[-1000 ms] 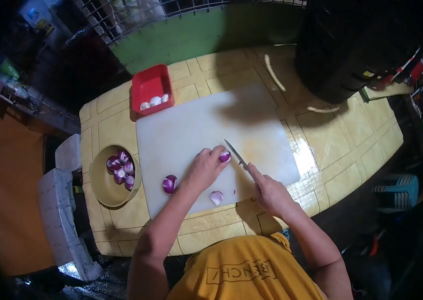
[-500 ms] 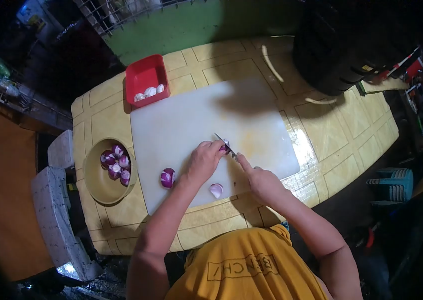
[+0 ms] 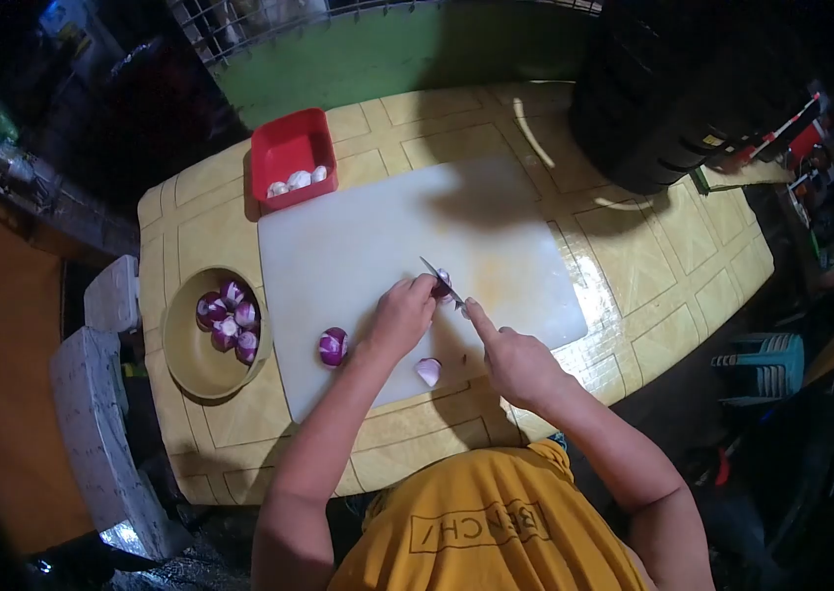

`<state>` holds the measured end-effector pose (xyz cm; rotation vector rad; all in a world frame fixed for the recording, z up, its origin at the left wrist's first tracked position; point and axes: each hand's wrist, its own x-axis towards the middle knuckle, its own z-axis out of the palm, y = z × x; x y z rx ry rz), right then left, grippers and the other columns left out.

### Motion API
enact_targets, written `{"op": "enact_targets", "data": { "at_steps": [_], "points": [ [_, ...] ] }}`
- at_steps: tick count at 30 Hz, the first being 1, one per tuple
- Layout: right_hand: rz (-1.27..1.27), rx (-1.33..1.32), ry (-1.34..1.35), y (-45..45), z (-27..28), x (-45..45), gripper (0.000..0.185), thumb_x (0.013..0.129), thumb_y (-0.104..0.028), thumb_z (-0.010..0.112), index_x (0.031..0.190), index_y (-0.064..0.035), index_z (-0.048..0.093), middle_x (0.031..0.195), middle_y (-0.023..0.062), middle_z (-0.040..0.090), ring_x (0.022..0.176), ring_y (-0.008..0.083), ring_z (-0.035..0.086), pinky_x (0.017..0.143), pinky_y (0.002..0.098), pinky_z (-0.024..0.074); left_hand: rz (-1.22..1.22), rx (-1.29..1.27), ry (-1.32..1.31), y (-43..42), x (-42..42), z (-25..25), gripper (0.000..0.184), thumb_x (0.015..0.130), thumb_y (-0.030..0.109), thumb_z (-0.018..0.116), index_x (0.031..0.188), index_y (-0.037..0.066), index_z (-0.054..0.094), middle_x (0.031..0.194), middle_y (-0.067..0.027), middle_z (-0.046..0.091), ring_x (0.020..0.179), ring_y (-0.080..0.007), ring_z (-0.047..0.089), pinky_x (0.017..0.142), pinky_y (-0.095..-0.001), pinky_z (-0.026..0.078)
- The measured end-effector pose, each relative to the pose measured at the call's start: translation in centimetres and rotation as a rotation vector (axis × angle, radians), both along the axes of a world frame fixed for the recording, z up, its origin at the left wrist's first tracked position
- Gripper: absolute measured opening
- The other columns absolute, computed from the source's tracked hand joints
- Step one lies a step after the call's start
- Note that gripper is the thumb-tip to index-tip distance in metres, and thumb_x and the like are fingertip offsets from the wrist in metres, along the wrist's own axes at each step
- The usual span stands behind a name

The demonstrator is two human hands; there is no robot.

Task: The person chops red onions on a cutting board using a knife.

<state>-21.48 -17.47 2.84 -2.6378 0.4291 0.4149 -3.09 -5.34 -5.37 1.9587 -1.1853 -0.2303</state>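
Observation:
On the white cutting board [image 3: 358, 246], my left hand [image 3: 403, 317] is closed on a piece of red onion [image 3: 443, 283], mostly hidden by my fingers and the blade. My right hand [image 3: 518, 362] grips a knife [image 3: 441, 279], its index finger stretched along the blade's back and its handle hidden in my palm. The blade lies against the onion piece. A larger piece of red onion [image 3: 333, 346] rests on the board left of my left wrist. A cut onion wedge [image 3: 428, 371] lies near the board's front edge, between my forearms.
At the left, a tan bowl [image 3: 180, 360] holds several purple onions. A red square container [image 3: 271, 148] with white bulbs stands at the board's far left corner. A large black container [image 3: 624, 108] occupies the far right of the table [image 3: 693, 295]. Teal stools [image 3: 776, 364] stand beyond the right edge.
The camera view has shifted slightly. My hands, the knife and the onion pieces keep nearly the same places on the board, with only a small shift of the blade at the onion.

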Motion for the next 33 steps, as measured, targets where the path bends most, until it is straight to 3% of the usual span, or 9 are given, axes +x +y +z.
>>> {"op": "enact_targets", "data": {
  "at_steps": [5,11,13,17,20,22,24,30,33],
  "points": [
    [-0.051,0.102,-0.048,0.0,-3.3,0.8,0.078,0.093,-0.010,0.055,0.161,-0.0067,0.019,0.088,0.0270,0.067,0.076,0.0446,0.069,0.071,0.0532,0.0552,-0.008,-0.002,0.007,-0.1,0.0,0.0,0.016,0.091,0.002,0.066,0.106,0.001,0.064,0.097,-0.0196,0.071,0.091,-0.0387,0.069,0.079,-0.0460,0.055],
    [-0.057,0.085,-0.129,-0.6,-0.1,-0.3,0.074,0.094,-0.010,0.053,0.161,-0.0069,0.022,0.088,0.0273,0.068,0.075,0.0452,0.068,0.073,0.0541,0.0550,0.025,-0.004,0.112,0.1,-0.3,0.1,0.018,0.090,0.002,0.067,0.108,0.000,0.064,0.097,-0.0193,0.071,0.091,-0.0379,0.070,0.079,-0.0462,0.056],
    [-0.060,0.085,-0.126,-0.3,-0.5,-0.6,0.074,0.094,-0.010,0.052,0.161,-0.0069,0.022,0.088,0.0271,0.068,0.076,0.0448,0.068,0.073,0.0539,0.0551,0.065,0.112,0.093,-0.1,-0.2,0.1,0.019,0.090,0.004,0.068,0.108,0.001,0.063,0.096,-0.0193,0.071,0.091,-0.0369,0.070,0.079,-0.0471,0.057],
    [-0.085,0.117,-0.102,-0.2,-0.4,-1.0,0.072,0.096,-0.009,0.049,0.162,-0.0066,0.020,0.090,0.0290,0.068,0.080,0.0463,0.068,0.075,0.0550,0.0541,0.101,0.067,0.070,0.1,-1.6,0.4,0.020,0.089,0.006,0.068,0.107,0.001,0.063,0.094,-0.0194,0.071,0.089,-0.0372,0.070,0.078,-0.0474,0.057],
    [-0.073,0.107,-0.093,0.5,-0.2,-0.8,0.072,0.096,-0.009,0.049,0.162,-0.0082,0.020,0.093,0.0293,0.068,0.080,0.0460,0.068,0.075,0.0548,0.0545,0.149,0.151,0.050,-0.1,-0.8,0.9,0.018,0.088,0.008,0.068,0.103,-0.001,0.064,0.093,-0.0203,0.071,0.087,-0.0399,0.070,0.078,-0.0473,0.056],
    [-0.089,0.103,-0.086,0.7,-0.8,-0.7,0.072,0.096,-0.009,0.049,0.162,-0.0089,0.020,0.094,0.0294,0.068,0.080,0.0458,0.069,0.076,0.0549,0.0545,0.046,0.220,-0.086,0.0,-0.2,1.3,0.016,0.088,0.010,0.067,0.098,-0.002,0.065,0.092,-0.0225,0.071,0.087,-0.0428,0.069,0.077,-0.0488,0.055],
    [-0.095,0.095,-0.084,0.6,-0.9,-0.5,0.072,0.097,-0.010,0.049,0.163,-0.0096,0.019,0.094,0.0295,0.068,0.080,0.0456,0.069,0.076,0.0549,0.0545,0.059,0.201,-0.011,0.0,-0.2,1.0,0.015,0.088,0.011,0.067,0.095,-0.002,0.065,0.092,-0.0234,0.070,0.087,-0.0435,0.068,0.077,-0.0500,0.054],
    [-0.082,0.102,-0.074,0.6,-1.4,-0.6,0.074,0.096,-0.010,0.049,0.163,-0.0099,0.018,0.094,0.0293,0.067,0.081,0.0451,0.069,0.076,0.0547,0.0548,0.145,0.235,0.047,0.1,-1.3,0.3,0.014,0.089,0.011,0.066,0.093,-0.002,0.064,0.089,-0.0255,0.069,0.088,-0.0446,0.067,0.077,-0.0531,0.053],
    [-0.049,0.061,-0.042,0.5,-1.3,-0.3,0.076,0.097,-0.019,0.057,0.163,-0.0083,0.019,0.094,0.0285,0.068,0.080,0.0438,0.070,0.073,0.0528,0.0565,0.158,0.228,0.011,0.2,-1.5,0.5,0.014,0.089,0.011,0.066,0.093,-0.003,0.063,0.087,-0.0259,0.068,0.086,-0.0453,0.067,0.077,-0.0542,0.052]
  ]
}}
